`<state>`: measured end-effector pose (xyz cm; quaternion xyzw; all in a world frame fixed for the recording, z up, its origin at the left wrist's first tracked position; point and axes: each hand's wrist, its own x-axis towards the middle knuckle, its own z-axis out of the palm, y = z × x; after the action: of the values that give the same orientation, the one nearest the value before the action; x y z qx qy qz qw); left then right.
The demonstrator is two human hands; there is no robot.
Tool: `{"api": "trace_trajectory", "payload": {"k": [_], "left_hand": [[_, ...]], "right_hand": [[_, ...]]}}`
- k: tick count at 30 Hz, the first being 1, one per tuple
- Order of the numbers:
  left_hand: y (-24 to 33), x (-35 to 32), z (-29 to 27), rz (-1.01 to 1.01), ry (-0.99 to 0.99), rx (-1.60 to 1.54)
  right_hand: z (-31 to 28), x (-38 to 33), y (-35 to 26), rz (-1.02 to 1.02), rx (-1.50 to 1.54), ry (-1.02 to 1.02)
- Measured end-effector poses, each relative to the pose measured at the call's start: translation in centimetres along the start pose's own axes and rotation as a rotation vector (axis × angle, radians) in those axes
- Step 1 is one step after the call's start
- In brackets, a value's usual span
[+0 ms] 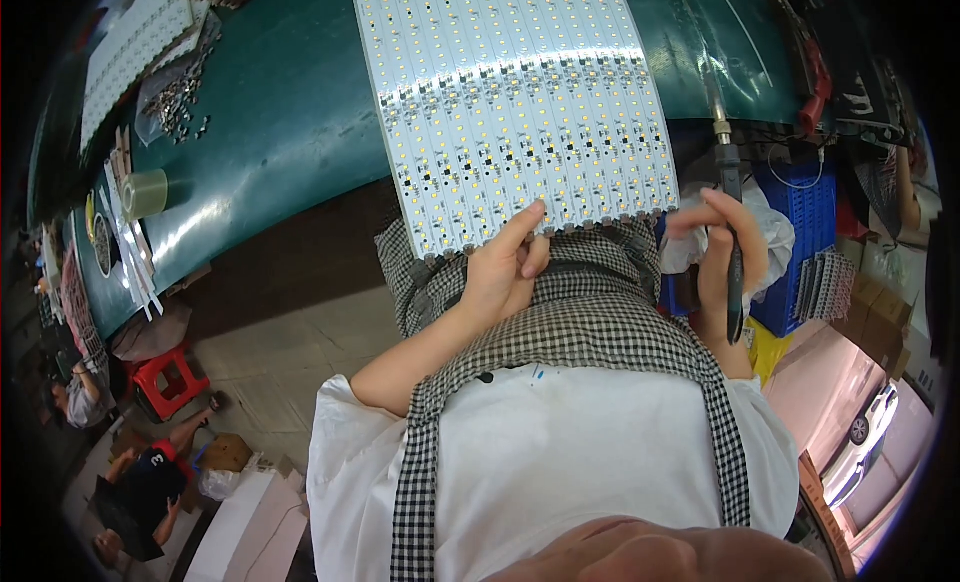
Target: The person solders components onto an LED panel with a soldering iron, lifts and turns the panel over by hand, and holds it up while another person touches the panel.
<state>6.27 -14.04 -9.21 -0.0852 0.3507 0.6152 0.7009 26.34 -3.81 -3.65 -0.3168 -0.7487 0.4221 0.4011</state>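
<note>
So the LED panel [530, 122] sat at top center, white with rows of tiny yellowish LEDs and black chips, its top edge cut off by the frame and a band of glare across the middle. The left hand [503, 272] had it pinched at the lower edge, thumb on the face, other fingers curled up below and partly hidden. Right hand [716, 267] was just right of the panel's bottom right corner with a soldering iron [733, 172] tucked in the fingers, tip pointing up the frame; thumb and forefinger were loose and a bit blurry, and I couldn't tell if they touched that corner. Any print on the panel was way too small to read. Upper left of the frame, on the green tabletop [290, 92], more panels [135, 57] ran into the dark fisheye rim, next to a clear bag [175, 107] of little metal bits too small to identify. The tape roll [145, 193] at left looked plain. Only writing I really spotted was one light character on the back of a dark shirt [153, 472], lower left. Lower right, a white car [865, 437] was partly blocked.
</note>
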Motion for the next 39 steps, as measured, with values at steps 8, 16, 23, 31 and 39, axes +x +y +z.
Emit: {"api": "trace_trajectory", "payload": {"k": [8,16,23,31,39], "left_hand": [[0.1,-0.2,0.6,0.007,0.015,0.016],[-0.1,-0.1,-0.6,0.12,-0.278,0.06],[1.7,-2.0,2.3,0.515,-0.264,0.151],[11.5,-3.2,4.0,1.234,0.195,0.627],[17.4,0.9,7.7,1.414,0.199,1.04]], "right_hand": [[0.4,1.5,1.7,-0.282,-0.446,-0.246],[0.5,1.8,1.5,-0.437,-0.488,-0.108],[-1.0,6.0,-2.2,-0.642,-0.392,-0.045],[-3.1,14.7,-5.0,-0.424,0.184,0.197],[-3.6,20.5,-5.8,-0.416,0.248,0.294]]}}
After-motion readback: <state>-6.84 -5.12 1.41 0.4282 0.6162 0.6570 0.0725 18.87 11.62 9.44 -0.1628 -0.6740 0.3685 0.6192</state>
